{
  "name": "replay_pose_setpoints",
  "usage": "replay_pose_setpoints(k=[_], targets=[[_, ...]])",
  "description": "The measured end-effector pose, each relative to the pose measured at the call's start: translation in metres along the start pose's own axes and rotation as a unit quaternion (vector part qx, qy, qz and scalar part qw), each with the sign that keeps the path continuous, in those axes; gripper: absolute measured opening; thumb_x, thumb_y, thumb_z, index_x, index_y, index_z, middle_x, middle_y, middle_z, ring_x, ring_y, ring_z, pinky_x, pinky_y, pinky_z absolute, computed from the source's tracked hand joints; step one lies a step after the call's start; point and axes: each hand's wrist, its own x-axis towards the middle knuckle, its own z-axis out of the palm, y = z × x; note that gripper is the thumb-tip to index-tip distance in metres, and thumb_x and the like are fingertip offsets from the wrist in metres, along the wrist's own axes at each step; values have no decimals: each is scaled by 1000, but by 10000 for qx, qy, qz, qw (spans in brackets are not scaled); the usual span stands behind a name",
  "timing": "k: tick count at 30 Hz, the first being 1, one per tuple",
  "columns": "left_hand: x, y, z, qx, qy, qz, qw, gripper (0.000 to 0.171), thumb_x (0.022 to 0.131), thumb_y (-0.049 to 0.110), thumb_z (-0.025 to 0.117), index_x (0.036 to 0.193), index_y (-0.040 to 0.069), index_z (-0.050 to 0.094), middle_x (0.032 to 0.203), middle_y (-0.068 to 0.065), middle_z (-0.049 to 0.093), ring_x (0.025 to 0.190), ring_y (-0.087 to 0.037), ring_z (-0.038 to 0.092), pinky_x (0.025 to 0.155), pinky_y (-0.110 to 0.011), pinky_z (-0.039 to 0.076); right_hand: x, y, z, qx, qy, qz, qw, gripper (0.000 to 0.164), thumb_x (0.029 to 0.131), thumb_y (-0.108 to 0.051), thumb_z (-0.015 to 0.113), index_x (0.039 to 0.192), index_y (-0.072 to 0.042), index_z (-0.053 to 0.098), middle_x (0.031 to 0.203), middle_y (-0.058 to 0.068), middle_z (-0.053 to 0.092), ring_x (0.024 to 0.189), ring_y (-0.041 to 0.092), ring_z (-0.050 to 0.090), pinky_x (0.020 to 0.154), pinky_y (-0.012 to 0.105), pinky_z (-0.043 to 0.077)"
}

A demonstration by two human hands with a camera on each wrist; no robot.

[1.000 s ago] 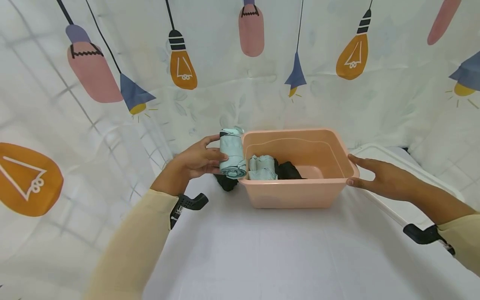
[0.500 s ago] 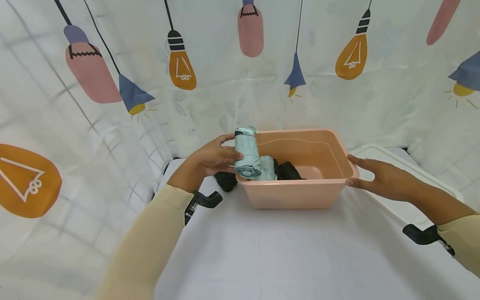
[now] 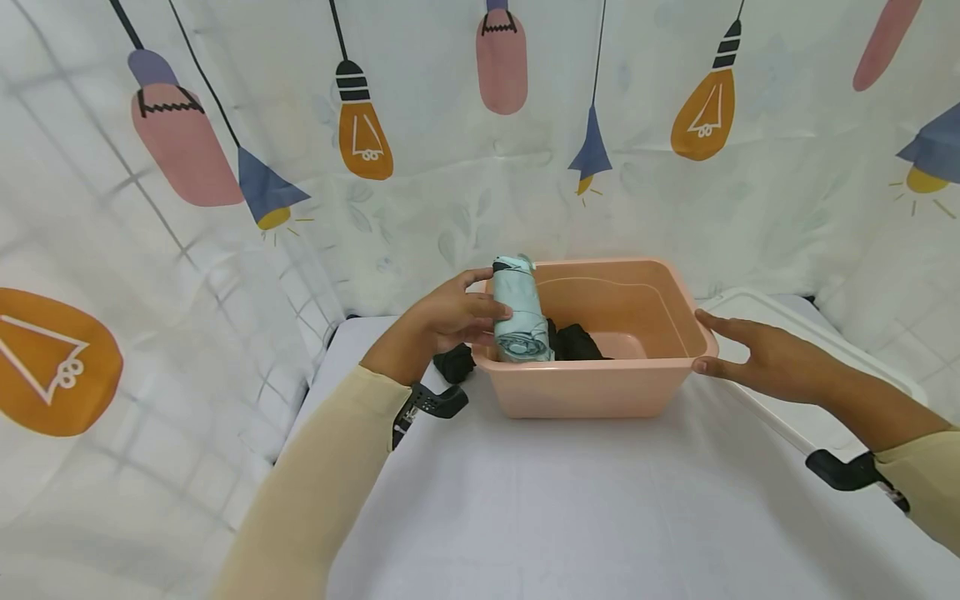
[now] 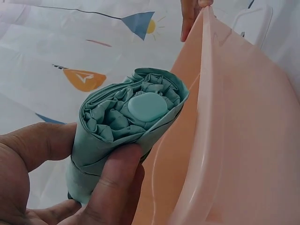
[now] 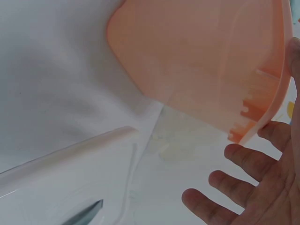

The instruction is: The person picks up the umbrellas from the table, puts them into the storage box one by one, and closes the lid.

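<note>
My left hand (image 3: 461, 317) holds a mint-green folded umbrella (image 3: 517, 310) between thumb and fingers, over the left end of a peach plastic tub (image 3: 585, 392). In the left wrist view, a smooth oval plastic end shows amid the umbrella's (image 4: 89, 154) rolled, ruffled cloth. At the tub's right front corner, my right hand (image 3: 776, 354) grips the rim with thumb and fingertip; its other fingers spread away in the right wrist view. Black crumpled cloth (image 3: 577, 343) lies inside the tub. Another mint roll there is hidden behind the held one.
A black bundle (image 3: 454, 363) sits on the white table (image 3: 570, 508) left of the tub. Beneath and beyond my right hand lies a white lid (image 3: 795, 333). A curtain printed with lamps (image 3: 637, 208) hangs behind the tub.
My left hand has moved right with the mint umbrella, from beside the tub to over its left end, covering the mint roll inside. The right hand stays at the rim.
</note>
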Motion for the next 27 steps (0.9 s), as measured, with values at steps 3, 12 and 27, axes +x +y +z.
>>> replay_pose_setpoints(k=[3,12,27], targets=[[2,-1,3,16,39,-20,10000,93,90,-2,75,162,26,23,135,-15,57,108,-34,68,84,-45,60,0,0,1,-5,-6,26,10000,93,95,-59,64,163,-11,23,156,36,32,136,58,36,95,74,43],[-4,-2,2,-144,-41,206,9997,82,97,5,70,161,24,23,138,-15,59,113,-38,67,84,-40,60,0,-1,0,-6,-36,36,10000,94,95,-60,65,163,-11,23,156,36,32,137,58,35,96,74,42],[-7,-11,-37,-168,1276,115,9916,71,98,11,71,158,19,35,134,-15,59,108,-31,69,86,-34,59,1,-1,-1,-81,-107,135,9998,96,95,-63,62,164,-12,20,155,37,31,137,60,34,97,75,40]])
